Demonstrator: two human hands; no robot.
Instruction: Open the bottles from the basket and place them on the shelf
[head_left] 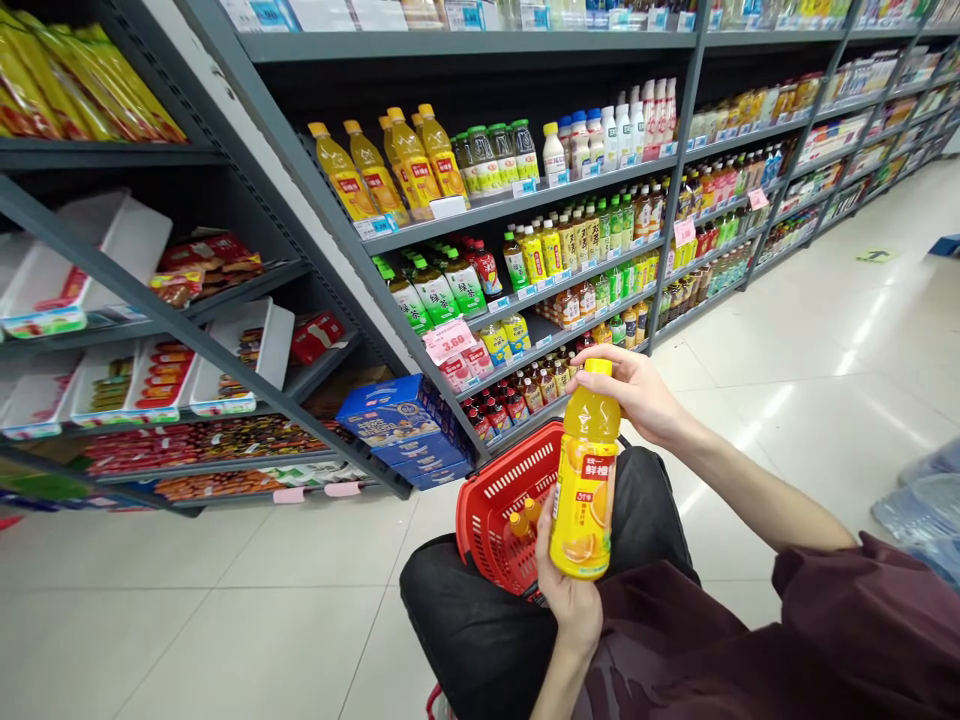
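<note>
Our left hand (568, 590) grips the base of an orange juice bottle (585, 470), holding it upright in front of us above our lap. Our right hand (634, 385) curls its fingers around the yellow cap. Just behind the bottle sits a red basket (495, 500) with more bottles inside. Past it, shelves (525, 200) carry rows of drinks, and blue boxes (397, 415) lie below.

1. Open tiled floor (810, 360) lies clear to the right of the hands.
2. Drink shelves (525, 200) wall off the left.
3. Red basket (499, 500) and knees (480, 610) block below.
</note>
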